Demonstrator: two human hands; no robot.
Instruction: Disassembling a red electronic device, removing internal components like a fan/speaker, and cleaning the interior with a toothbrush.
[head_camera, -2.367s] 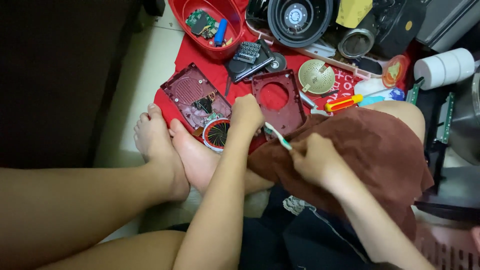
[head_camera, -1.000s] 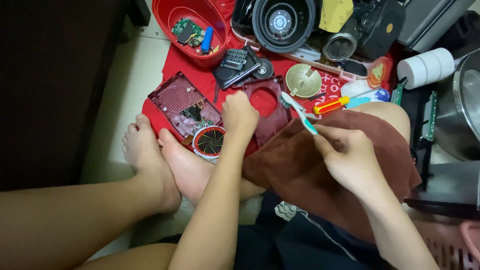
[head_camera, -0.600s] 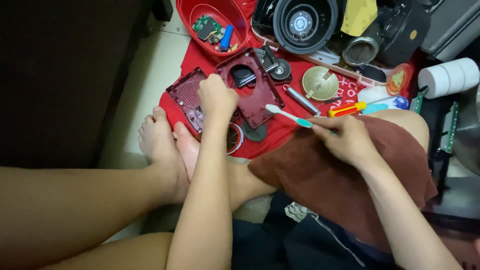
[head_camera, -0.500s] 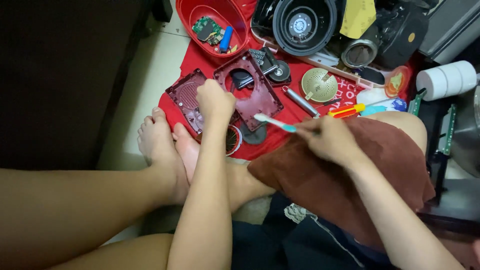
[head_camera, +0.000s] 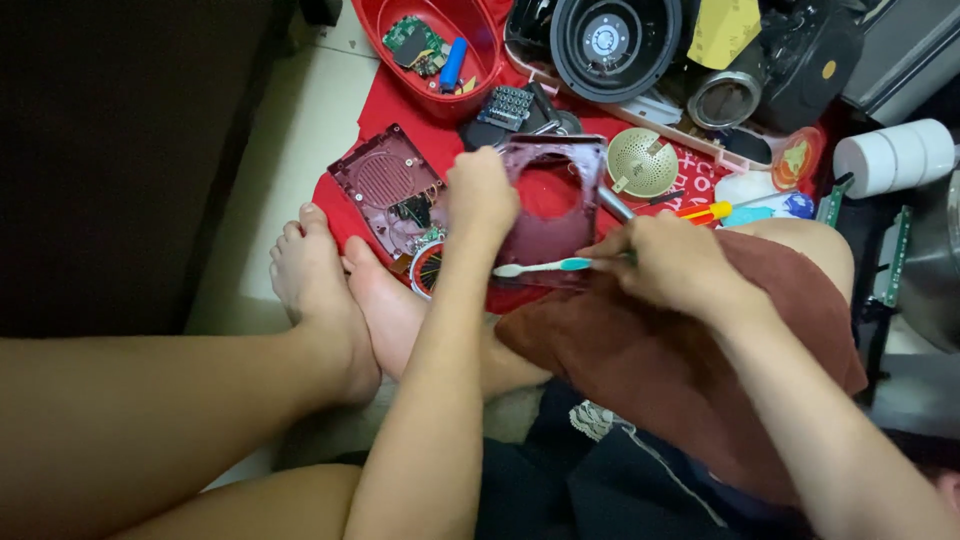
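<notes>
My left hand grips the left edge of a dark red plastic housing panel with a round hole, held up over the red cloth. My right hand holds a toothbrush with a white and teal handle. Its bristle end points left and lies against the panel's lower edge. A brown towel is draped over my right knee under that hand. A second red housing half with a grille lies on the cloth to the left, above my bare feet.
A red tub with a circuit board and blue part sits at the top. A black round fan unit, a pale strainer, a metal can, a screwdriver and white tape rolls crowd the top right. Pale tiled floor lies left.
My left hand has lifted and turned the holed panel toward me. My right hand has swung the toothbrush left so its head now meets the panel's lower edge.
</notes>
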